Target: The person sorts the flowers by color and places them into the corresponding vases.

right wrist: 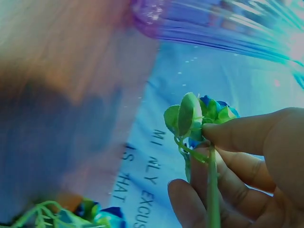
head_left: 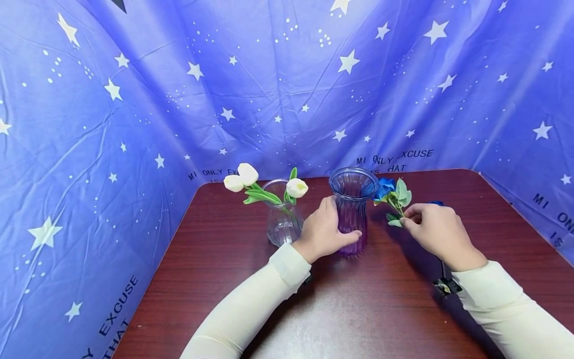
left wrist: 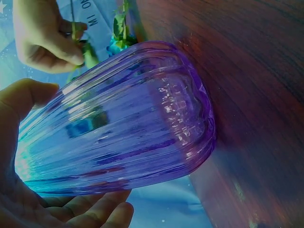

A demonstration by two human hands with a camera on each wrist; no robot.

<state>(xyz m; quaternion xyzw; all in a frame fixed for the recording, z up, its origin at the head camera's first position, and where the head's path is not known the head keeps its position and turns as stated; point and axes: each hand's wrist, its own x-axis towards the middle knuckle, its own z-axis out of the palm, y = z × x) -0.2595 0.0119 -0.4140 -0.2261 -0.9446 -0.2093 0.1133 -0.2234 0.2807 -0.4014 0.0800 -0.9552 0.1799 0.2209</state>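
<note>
My left hand (head_left: 324, 228) grips a ribbed glass vase (head_left: 352, 219), purple below and bluish at its flared rim, with the thumb on the near side and the fingers round the far side. In the left wrist view the vase (left wrist: 118, 123) stands out large, its base close to the tabletop. To its right, my right hand (head_left: 441, 232) pinches the green stem (right wrist: 213, 190) of an artificial blue rose (head_left: 385, 189) between thumb and fingers. The rose's head is beside the vase's rim, outside it. Green leaves (right wrist: 190, 114) hang just below the bloom.
A clear glass vase (head_left: 282, 232) holding white tulips (head_left: 247, 174) stands left of the purple one. Another blue flower (right wrist: 110, 217) lies on the table beyond my right hand, mostly hidden in the head view. Starry blue cloth (head_left: 278, 89) surrounds the dark red wooden table (head_left: 381, 309).
</note>
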